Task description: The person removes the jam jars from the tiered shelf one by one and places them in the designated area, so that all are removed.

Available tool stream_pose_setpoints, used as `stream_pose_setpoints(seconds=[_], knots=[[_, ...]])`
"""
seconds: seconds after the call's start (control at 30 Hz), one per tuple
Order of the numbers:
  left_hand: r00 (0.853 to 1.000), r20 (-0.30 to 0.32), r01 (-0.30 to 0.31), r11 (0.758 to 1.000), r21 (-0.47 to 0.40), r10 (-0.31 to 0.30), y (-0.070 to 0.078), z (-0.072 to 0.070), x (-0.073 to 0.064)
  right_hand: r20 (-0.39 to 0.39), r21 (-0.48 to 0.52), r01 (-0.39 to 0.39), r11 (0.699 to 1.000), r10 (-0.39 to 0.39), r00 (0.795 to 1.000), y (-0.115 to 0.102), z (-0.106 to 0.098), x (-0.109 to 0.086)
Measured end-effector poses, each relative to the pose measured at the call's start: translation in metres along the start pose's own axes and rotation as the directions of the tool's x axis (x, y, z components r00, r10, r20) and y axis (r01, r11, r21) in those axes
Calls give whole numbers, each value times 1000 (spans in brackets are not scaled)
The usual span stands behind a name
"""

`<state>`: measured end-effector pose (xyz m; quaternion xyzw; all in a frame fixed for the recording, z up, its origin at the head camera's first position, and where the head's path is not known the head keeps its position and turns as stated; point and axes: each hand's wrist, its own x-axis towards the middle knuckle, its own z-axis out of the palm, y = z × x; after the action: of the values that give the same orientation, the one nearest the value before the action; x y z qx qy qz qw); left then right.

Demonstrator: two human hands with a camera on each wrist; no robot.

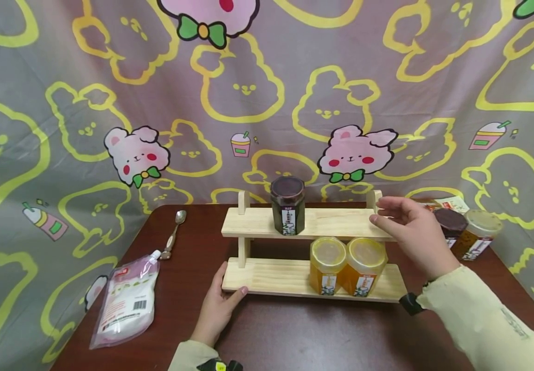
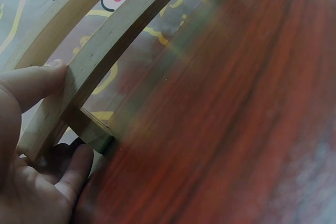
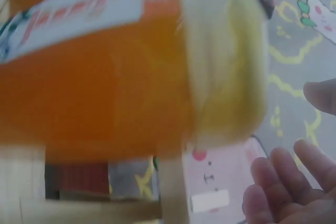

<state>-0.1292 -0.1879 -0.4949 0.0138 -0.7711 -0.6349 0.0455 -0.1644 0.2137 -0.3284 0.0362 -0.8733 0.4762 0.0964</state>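
Note:
My left hand (image 1: 216, 314) grips the left end of a two-tier wooden shelf (image 1: 271, 275); in the left wrist view its thumb (image 2: 39, 85) lies on the lower board, other fingers beneath. My right hand (image 1: 413, 232) is beside the right end of the upper board, fingers spread and holding nothing. A dark-filled jar (image 1: 289, 206) stands on the upper tier, left of centre. Two lidded amber jars, one left (image 1: 327, 268) and one right (image 1: 366, 268), stand side by side on the lower tier. An amber jar (image 3: 115, 93) looms large in the right wrist view.
Behind my right hand stand another dark jar (image 1: 450, 221) and a brownish jar (image 1: 476, 237), with a printed packet (image 1: 450, 203) behind. To the left lie a spouted pouch (image 1: 128, 304) and a metal spoon (image 1: 174, 234) on the brown table (image 1: 295, 335). A patterned curtain (image 1: 267, 139) hangs behind.

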Motion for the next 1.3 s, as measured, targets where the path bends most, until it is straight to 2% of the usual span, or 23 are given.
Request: stream_pose_setpoints(seconds=[0.1, 0.23, 0.47, 0.63, 0.77, 1.17, 1.3], knots=[[1000, -2, 0, 1000, 5, 0, 0, 0, 0, 66, 117, -50, 992, 42, 997, -8, 4, 1], [1000, -3, -2, 1000, 5, 2, 0, 0, 0, 123, 203, -85, 975, 61, 991, -18, 11, 3], [1000, -3, 3, 1000, 8, -3, 0, 0, 1, 185, 193, -126, 973, 90, 979, -30, 18, 7], [1000, -3, 2, 1000, 10, -1, -1, -1, 1, 188, 141, -29, 990, 2, 982, -37, 26, 13], [1000, -2, -3, 1000, 2, 3, -2, -1, 1, 198, 115, 1, 993, -24, 980, -43, 33, 19], [1000, 0, 5, 1000, 0, -5, -1, 0, 1, 256, 154, -47, 987, 6, 967, -63, 65, 37], [1000, 1, 0, 1000, -2, 0, -1, 0, 1, 272, 127, -26, 992, -10, 962, -69, 77, 42]])
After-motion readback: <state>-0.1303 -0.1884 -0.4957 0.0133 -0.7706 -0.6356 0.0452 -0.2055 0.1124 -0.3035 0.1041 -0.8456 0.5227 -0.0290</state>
